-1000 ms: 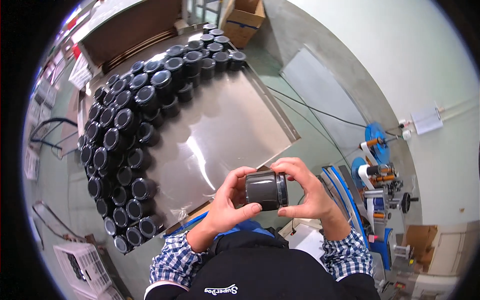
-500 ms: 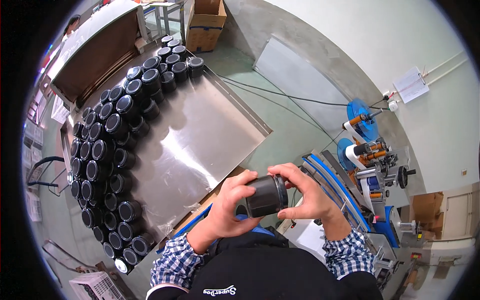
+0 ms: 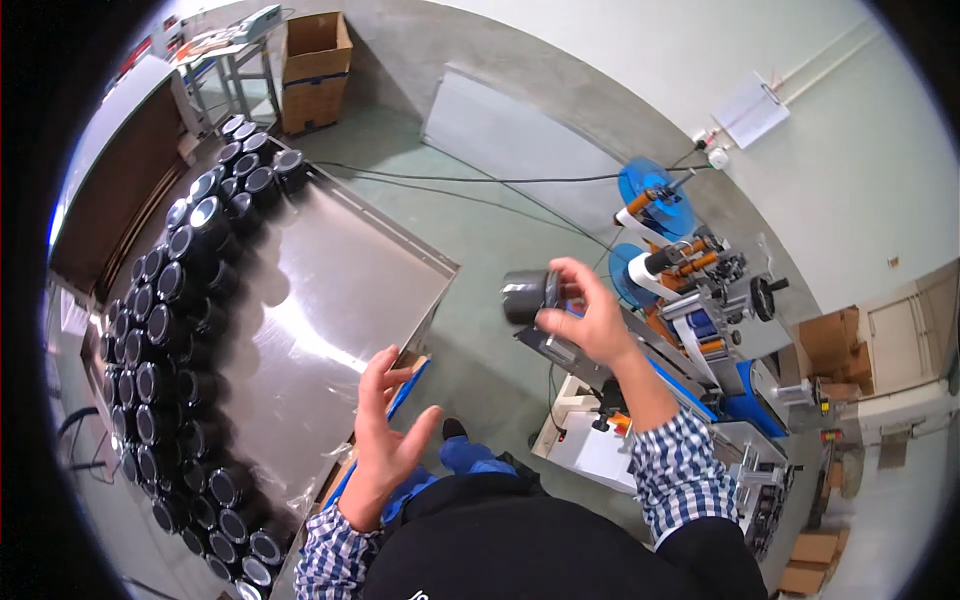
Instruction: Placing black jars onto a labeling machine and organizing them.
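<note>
A dark, glossy jar [image 3: 524, 297] lies sideways in the grip of my right hand [image 3: 592, 315], whose thumb and fingers close around its lidded end. It hangs over the floor gap between the metal table and the machine, near the machine's end. My left hand [image 3: 388, 430] is empty, fingers and thumb spread, close to the table's near right edge. Many similar black jars with dark lids [image 3: 172, 281] stand packed along the left side of the metal table [image 3: 320, 270], some seeming stacked on others.
On the right stands a machine with blue reels [image 3: 655, 197], rollers and a blue-edged conveyor [image 3: 680, 388]. A cardboard box [image 3: 316, 85] sits on the floor at the back. A black cable [image 3: 470, 180] crosses behind the table, before a leaning grey panel [image 3: 520, 130].
My left hand has let go of the jar and moved left. My right hand has carried the jar up and away from my body. The view has turned toward the right.
</note>
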The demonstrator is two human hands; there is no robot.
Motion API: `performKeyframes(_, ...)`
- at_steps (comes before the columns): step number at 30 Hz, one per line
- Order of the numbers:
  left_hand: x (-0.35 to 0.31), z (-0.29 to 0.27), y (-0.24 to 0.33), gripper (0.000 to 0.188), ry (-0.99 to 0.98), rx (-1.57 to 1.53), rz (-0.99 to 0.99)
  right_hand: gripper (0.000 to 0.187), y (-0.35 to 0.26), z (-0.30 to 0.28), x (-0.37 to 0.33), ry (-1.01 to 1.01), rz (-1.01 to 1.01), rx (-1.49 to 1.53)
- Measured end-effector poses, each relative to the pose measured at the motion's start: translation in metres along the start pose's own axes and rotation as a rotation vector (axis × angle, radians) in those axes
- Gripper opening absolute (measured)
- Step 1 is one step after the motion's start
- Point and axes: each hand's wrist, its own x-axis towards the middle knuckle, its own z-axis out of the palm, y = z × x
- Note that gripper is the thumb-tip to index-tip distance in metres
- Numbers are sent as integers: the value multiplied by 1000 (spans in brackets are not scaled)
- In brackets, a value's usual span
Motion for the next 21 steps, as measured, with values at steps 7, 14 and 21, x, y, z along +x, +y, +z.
performKeyframes(7, -12, 7, -24, 64, -51, 21, -170, 83, 137, -58, 23, 358, 411, -397)
performKeyframes(14, -20, -6, -25, 60, -26, 20, -302, 97, 200, -55, 11, 244, 666, -732)
performKeyframes(21, -22, -18, -54, 57, -64, -61, -207, 92, 383, -159, -64, 263, 494, -603)
